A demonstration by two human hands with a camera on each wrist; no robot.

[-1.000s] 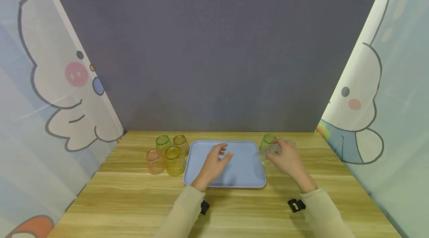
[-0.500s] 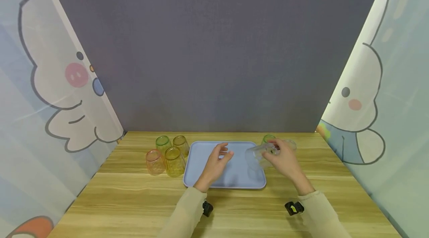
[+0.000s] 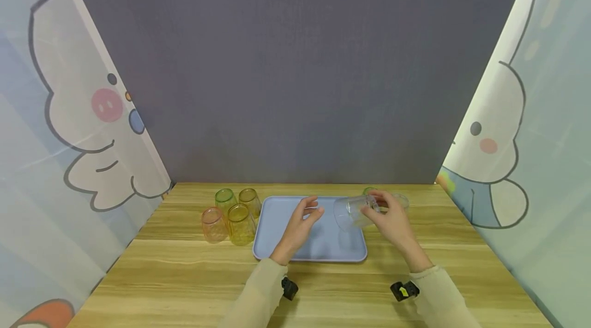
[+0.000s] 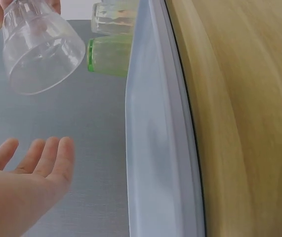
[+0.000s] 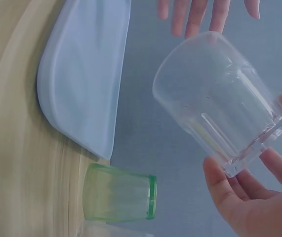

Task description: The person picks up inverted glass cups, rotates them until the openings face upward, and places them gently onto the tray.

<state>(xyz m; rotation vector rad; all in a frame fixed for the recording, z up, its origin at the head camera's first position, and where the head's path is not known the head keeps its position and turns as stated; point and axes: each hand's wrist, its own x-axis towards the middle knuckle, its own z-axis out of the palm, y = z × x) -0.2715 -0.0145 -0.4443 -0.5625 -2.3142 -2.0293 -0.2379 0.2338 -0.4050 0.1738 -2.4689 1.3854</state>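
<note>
My right hand [image 3: 392, 220] pinches a clear glass [image 3: 352, 212] by its base, my fingertips [image 5: 220, 185] curled around the thick bottom, and I hold it tipped on its side above the right part of the blue tray [image 3: 281, 205], its open mouth turned toward my left hand [image 3: 300, 225]. The glass is in the air and touches neither the tray nor the table. My left hand hangs over the middle of the tray with its fingers [image 4: 49, 155] straight and loosely spread, holding nothing; its fingertips are near the rim of the glass but apart from it. Behind my right hand, just off the tray's far right corner, a green glass [image 5: 118, 192] stands on the wooden table [image 3: 184, 276], and another clear glass [image 3: 400, 199] stands beside it, mostly hidden by my hand in the head view. To the left of the tray four glasses stand close together: a green one [image 3: 224, 199] and an amber one [image 3: 249, 200] at the back, a pink one [image 3: 213, 224] and a yellow one [image 3: 240, 223] at the front, the yellow one just beside the tray's left edge. Both my sleeves are pale beige, and a small black device sits at each wrist.
</note>
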